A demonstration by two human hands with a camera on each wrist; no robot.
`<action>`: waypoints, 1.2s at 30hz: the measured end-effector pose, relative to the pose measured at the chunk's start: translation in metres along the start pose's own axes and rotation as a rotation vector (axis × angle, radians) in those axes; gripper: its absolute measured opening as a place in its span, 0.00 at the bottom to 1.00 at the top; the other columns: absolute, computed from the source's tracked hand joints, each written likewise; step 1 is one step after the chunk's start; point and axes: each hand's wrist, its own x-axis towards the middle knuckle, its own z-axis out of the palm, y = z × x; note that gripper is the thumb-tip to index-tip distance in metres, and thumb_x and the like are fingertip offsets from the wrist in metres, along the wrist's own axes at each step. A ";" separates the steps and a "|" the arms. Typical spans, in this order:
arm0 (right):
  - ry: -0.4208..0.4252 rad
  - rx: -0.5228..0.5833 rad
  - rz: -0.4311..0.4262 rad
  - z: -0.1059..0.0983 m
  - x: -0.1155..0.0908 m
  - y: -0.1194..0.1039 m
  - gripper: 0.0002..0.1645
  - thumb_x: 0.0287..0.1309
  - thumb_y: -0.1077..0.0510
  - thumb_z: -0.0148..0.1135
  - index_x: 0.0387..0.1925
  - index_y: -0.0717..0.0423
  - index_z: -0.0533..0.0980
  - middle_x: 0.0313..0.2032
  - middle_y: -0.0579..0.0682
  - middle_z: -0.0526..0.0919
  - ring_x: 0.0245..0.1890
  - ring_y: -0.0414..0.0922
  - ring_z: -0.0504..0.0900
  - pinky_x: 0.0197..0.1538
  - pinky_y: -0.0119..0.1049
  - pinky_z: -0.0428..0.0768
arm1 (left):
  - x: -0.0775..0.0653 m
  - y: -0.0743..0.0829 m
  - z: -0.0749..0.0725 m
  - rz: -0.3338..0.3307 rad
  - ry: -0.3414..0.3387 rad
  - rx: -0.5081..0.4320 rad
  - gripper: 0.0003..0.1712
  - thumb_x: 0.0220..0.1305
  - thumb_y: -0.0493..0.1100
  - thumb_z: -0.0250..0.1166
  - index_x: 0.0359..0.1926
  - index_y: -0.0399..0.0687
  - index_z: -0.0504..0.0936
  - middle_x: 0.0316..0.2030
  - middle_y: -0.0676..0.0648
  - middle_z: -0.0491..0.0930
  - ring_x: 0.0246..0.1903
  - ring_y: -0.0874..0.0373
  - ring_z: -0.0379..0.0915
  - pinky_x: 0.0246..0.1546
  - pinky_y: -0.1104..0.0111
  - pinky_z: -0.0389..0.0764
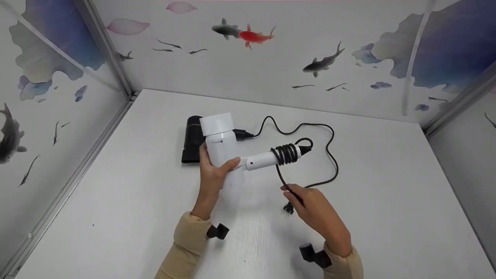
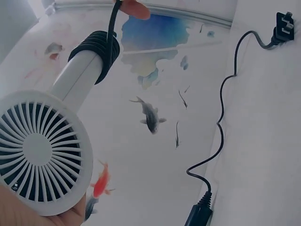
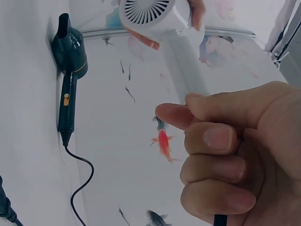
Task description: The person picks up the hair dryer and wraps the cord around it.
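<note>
A white hair dryer is held up over the table by my left hand, which grips it around the barrel with the thumb across the front. Its round slatted air inlet shows in the left wrist view. Several turns of black power cord are wound round the handle, which points right. From the coils the cord runs down to my right hand, where thumb and index finger pinch it. In the right wrist view the other fingers of that hand are curled in.
Behind the white dryer a black hair dryer lies on the white table. Its thin cord loops right and comes back toward a black plug near my right hand. Walls printed with fish enclose the table.
</note>
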 end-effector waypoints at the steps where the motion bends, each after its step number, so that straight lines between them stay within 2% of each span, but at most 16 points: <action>1: 0.003 -0.014 -0.006 -0.001 -0.002 -0.002 0.11 0.64 0.58 0.53 0.43 0.55 0.79 0.25 0.42 0.80 0.19 0.30 0.65 0.28 0.26 0.70 | 0.001 -0.001 0.000 0.009 -0.002 0.019 0.51 0.47 0.39 0.70 0.68 0.48 0.49 0.51 0.43 0.69 0.46 0.53 0.69 0.47 0.62 0.72; 4: 0.037 -0.052 -0.019 -0.004 -0.006 -0.008 0.11 0.62 0.59 0.55 0.43 0.56 0.80 0.26 0.42 0.82 0.20 0.30 0.67 0.27 0.26 0.71 | 0.002 -0.005 0.002 0.029 -0.026 0.080 0.51 0.47 0.40 0.71 0.68 0.46 0.49 0.50 0.42 0.70 0.46 0.52 0.70 0.47 0.62 0.73; 8: 0.157 -0.114 -0.080 -0.009 -0.010 -0.010 0.07 0.57 0.61 0.61 0.38 0.55 0.82 0.27 0.42 0.83 0.22 0.30 0.69 0.27 0.26 0.71 | 0.001 -0.008 0.005 0.016 -0.108 0.185 0.52 0.47 0.42 0.72 0.68 0.48 0.49 0.50 0.41 0.72 0.45 0.51 0.72 0.43 0.61 0.76; 13: 0.308 -0.140 -0.207 -0.013 -0.011 -0.002 0.07 0.46 0.65 0.69 0.30 0.53 0.82 0.24 0.39 0.76 0.24 0.31 0.65 0.29 0.26 0.67 | -0.002 -0.011 0.009 -0.040 -0.278 0.302 0.54 0.47 0.47 0.73 0.69 0.54 0.48 0.50 0.42 0.74 0.44 0.50 0.75 0.39 0.58 0.79; 16: 0.354 -0.104 -0.284 -0.017 -0.009 0.005 0.11 0.41 0.67 0.71 0.30 0.52 0.81 0.23 0.39 0.71 0.26 0.33 0.63 0.34 0.28 0.64 | -0.003 -0.013 0.012 -0.070 -0.387 0.330 0.54 0.47 0.48 0.73 0.69 0.57 0.48 0.50 0.43 0.73 0.44 0.50 0.74 0.39 0.58 0.79; 19: 0.383 -0.061 -0.327 -0.020 -0.008 0.012 0.13 0.40 0.67 0.72 0.30 0.51 0.81 0.23 0.39 0.71 0.26 0.35 0.63 0.36 0.30 0.60 | -0.004 -0.013 0.014 -0.088 -0.460 0.331 0.53 0.46 0.48 0.73 0.68 0.60 0.49 0.49 0.44 0.74 0.43 0.50 0.74 0.38 0.58 0.79; 24: 0.374 0.049 -0.345 -0.022 -0.008 0.023 0.15 0.39 0.69 0.70 0.30 0.50 0.81 0.23 0.41 0.70 0.27 0.37 0.64 0.34 0.26 0.61 | -0.006 -0.009 0.013 -0.077 -0.528 0.316 0.52 0.45 0.47 0.73 0.67 0.60 0.51 0.49 0.45 0.74 0.42 0.52 0.74 0.38 0.59 0.79; 28: 0.355 0.150 -0.370 -0.024 -0.007 0.028 0.17 0.36 0.75 0.68 0.29 0.54 0.81 0.22 0.44 0.70 0.25 0.38 0.64 0.31 0.23 0.62 | -0.007 -0.007 0.012 -0.071 -0.557 0.261 0.51 0.44 0.46 0.74 0.66 0.59 0.53 0.49 0.44 0.74 0.42 0.52 0.74 0.39 0.59 0.79; 32: 0.299 0.275 -0.398 -0.030 -0.007 0.023 0.17 0.34 0.79 0.65 0.29 0.60 0.81 0.21 0.47 0.71 0.24 0.38 0.65 0.29 0.23 0.65 | -0.007 -0.005 0.011 -0.083 -0.584 0.196 0.51 0.42 0.45 0.74 0.66 0.58 0.54 0.48 0.44 0.73 0.41 0.52 0.74 0.38 0.60 0.78; 36: 0.230 0.391 -0.457 -0.030 -0.006 0.027 0.20 0.36 0.80 0.64 0.32 0.58 0.81 0.22 0.49 0.72 0.24 0.38 0.65 0.28 0.27 0.66 | -0.008 -0.004 0.010 -0.083 -0.620 0.135 0.51 0.42 0.45 0.74 0.65 0.55 0.54 0.47 0.45 0.73 0.41 0.53 0.73 0.39 0.60 0.77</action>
